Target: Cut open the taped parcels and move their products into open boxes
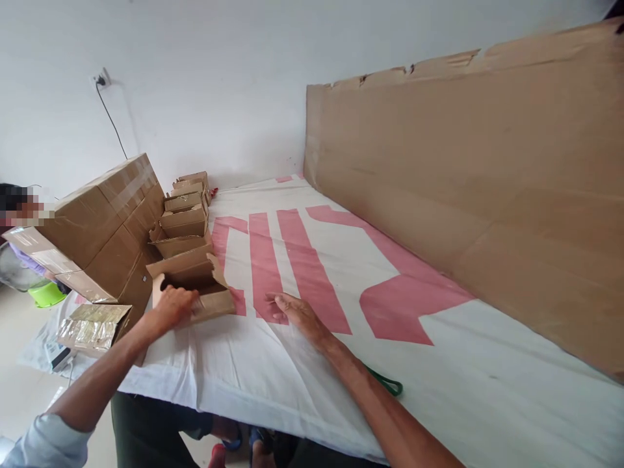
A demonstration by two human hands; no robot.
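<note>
Pale blue sleeve (pixel 53 442) nearest the camera, a worker's left hand (pixel 173 307) grips the near wall of a plain brown cardboard box (pixel 217 303) at the front of a line of boxes (pixel 184 221) on a cloth-draped table (pixel 234 357). Its mouth faces up, flaps raised, long axis running left to right. Right hand (pixel 295 311), holding nothing, hovers beside it, fingers loosely curled.

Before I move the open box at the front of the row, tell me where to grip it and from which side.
Probably best to pinch the front box by its near wall's rim, coming from the person's side. The open top leaves that thin edge exposed, while the next box stands behind and the large carton on the left. The left hand is at that wall's left end.
</note>
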